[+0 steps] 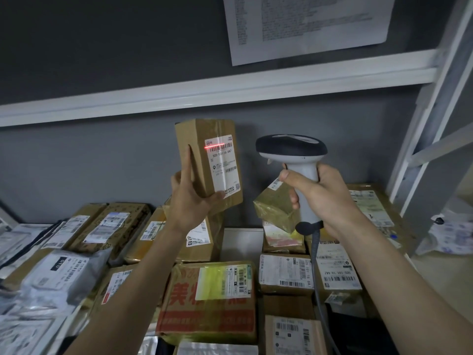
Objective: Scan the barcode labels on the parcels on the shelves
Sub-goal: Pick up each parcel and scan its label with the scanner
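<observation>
My left hand [190, 198] grips a small brown cardboard parcel [197, 149] from below and holds it upright above the shelf. Its white shipping label [224, 166] faces me, and a red scan line crosses the barcode at the label's top. To the right, my right hand [317, 193] is wrapped round the grey handle of a barcode scanner [291, 147]. The scanner's dark head points left toward the parcel. Its cable [316, 260] hangs down from the handle.
Several labelled cardboard boxes and grey mailer bags [58, 275] cover the shelf below, among them a red-printed box [210, 301] and a taped box [276, 206] behind the scanner. A white shelf beam [204, 90] runs overhead; a white upright [430, 119] stands right. A printed sheet [307, 24] hangs on the wall.
</observation>
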